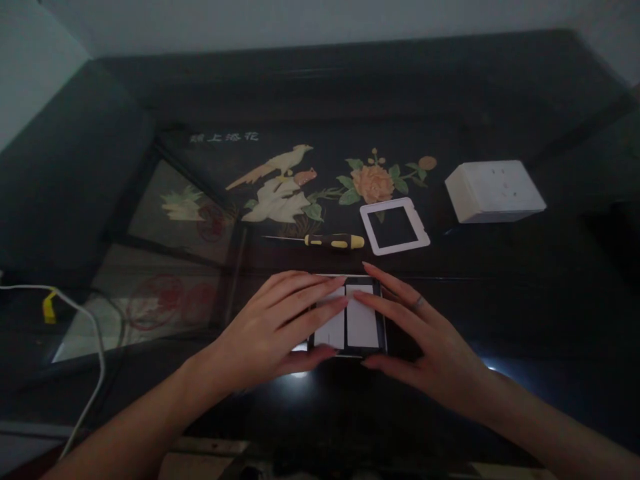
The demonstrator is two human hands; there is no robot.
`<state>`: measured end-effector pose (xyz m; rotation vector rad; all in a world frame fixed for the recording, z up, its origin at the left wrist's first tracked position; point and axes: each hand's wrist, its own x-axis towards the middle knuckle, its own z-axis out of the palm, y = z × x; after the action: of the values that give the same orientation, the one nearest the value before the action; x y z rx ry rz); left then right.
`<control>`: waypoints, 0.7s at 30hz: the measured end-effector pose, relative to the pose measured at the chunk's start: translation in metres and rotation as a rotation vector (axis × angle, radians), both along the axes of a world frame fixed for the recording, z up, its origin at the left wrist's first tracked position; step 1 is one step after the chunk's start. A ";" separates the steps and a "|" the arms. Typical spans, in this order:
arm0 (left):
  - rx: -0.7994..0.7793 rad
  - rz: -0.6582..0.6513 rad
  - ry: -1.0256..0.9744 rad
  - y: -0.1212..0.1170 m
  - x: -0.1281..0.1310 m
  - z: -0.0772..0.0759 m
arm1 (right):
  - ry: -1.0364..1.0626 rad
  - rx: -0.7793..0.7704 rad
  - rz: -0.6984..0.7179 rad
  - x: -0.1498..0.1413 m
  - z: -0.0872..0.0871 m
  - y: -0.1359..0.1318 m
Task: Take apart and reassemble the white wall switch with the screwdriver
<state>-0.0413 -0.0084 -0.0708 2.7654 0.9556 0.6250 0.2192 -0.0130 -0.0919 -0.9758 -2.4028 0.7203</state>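
Observation:
A two-rocker wall switch (pixel 363 320) with white panels and a dark surround lies in front of me on the dark glossy table. My left hand (pixel 285 320) covers its left side, fingertips on the white panel and the thumb along the near edge. From the right, my right hand (pixel 415 327) grips the same switch. One finger rests on the right panel, another reaches the far edge, and the thumb is at the near edge. Just beyond lie a white square cover frame (pixel 367 230) and a yellow-and-black screwdriver (pixel 334 241) pointing left.
A white block with socket holes (pixel 495 190) sits at the right. A white cable (pixel 101 353) with a yellow tag (pixel 49 308) runs down the left side. The tabletop (pixel 300 93) carries a bird-and-flower picture and reflections.

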 end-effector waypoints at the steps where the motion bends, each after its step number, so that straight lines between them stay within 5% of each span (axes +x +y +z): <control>1: -0.020 0.002 -0.015 -0.001 0.000 -0.001 | 0.003 0.005 -0.003 0.001 0.000 0.001; 21: -0.534 0.265 -0.401 -0.015 0.020 -0.004 | 0.011 -0.002 0.000 0.004 0.004 0.004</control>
<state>-0.0214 -0.0238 -0.0745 1.9751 1.1870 0.7852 0.2230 -0.0095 -0.0884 -0.9695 -2.3931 0.7267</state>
